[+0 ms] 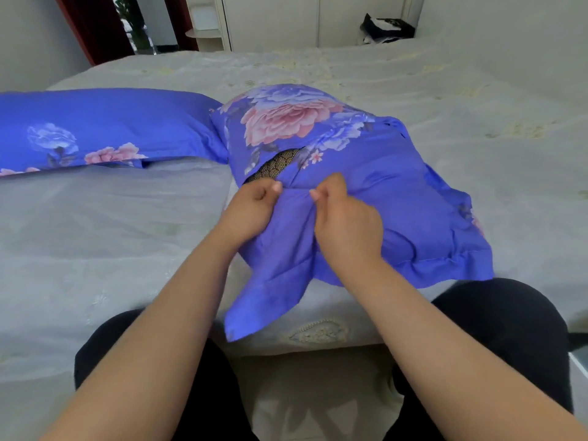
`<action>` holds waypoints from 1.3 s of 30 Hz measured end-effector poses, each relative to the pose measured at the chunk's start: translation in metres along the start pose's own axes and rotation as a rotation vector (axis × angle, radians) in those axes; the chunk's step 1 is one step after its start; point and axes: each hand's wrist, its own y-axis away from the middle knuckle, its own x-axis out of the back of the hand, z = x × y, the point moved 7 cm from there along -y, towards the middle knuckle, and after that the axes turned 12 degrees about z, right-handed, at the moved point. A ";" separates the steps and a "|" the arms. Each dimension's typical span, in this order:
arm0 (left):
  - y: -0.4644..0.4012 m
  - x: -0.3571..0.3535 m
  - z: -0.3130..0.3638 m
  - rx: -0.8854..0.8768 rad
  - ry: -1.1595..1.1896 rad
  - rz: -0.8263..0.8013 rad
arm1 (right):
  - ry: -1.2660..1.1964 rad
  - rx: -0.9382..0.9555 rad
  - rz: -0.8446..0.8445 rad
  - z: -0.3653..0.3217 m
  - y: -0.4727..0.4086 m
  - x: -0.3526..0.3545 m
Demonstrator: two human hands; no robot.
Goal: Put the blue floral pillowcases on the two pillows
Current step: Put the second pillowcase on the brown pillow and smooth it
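A blue floral pillowcase [397,198] with a large pink flower covers a pillow lying on the bed in front of me. Through a slit in its near side a dark, net-patterned patch of the pillow [276,168] shows. My left hand [251,206] pinches the blue cloth at the left of that slit. My right hand [343,218] pinches the cloth a short way to the right. A loose blue flap hangs down over the bed's edge between my arms. A second pillow in a blue floral case [95,132] lies flat at the left.
The bed [445,90] has a pale grey embroidered cover and fills most of the view. My knees in black trousers press against its front edge. White cupboard doors and a black bag [386,28] stand beyond the far side.
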 end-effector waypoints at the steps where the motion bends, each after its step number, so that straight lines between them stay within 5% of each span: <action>1: 0.000 -0.007 0.003 0.049 0.033 -0.134 | -0.033 -0.077 -0.073 0.010 -0.007 -0.006; 5: 0.006 0.000 0.011 0.044 0.094 -0.293 | -0.133 -0.162 -0.203 0.024 -0.008 -0.019; 11: 0.006 0.015 0.008 -0.061 -0.256 0.159 | -0.310 -0.059 -0.141 0.000 0.012 -0.016; 15: -0.003 -0.003 -0.020 0.300 0.145 -0.120 | -0.287 0.055 -0.094 -0.010 0.032 -0.010; 17: -0.002 -0.008 -0.024 0.362 0.139 -0.246 | -0.248 0.095 0.011 -0.008 0.039 -0.006; 22: 0.010 0.003 -0.009 0.234 0.202 -0.233 | -0.182 0.168 0.184 -0.011 0.038 0.009; 25: 0.023 0.028 -0.014 0.143 0.261 -0.186 | -0.196 0.094 0.129 -0.011 0.033 0.017; 31: 0.030 0.031 -0.013 -0.022 -0.021 -0.069 | -0.270 0.025 -0.123 -0.014 0.033 0.002; 35: 0.017 0.003 -0.030 0.114 -0.004 -0.295 | -0.241 0.083 -0.289 -0.019 0.033 -0.014; 39: 0.008 -0.005 -0.042 0.207 -0.086 -0.439 | -0.168 0.192 -0.206 -0.027 0.040 -0.018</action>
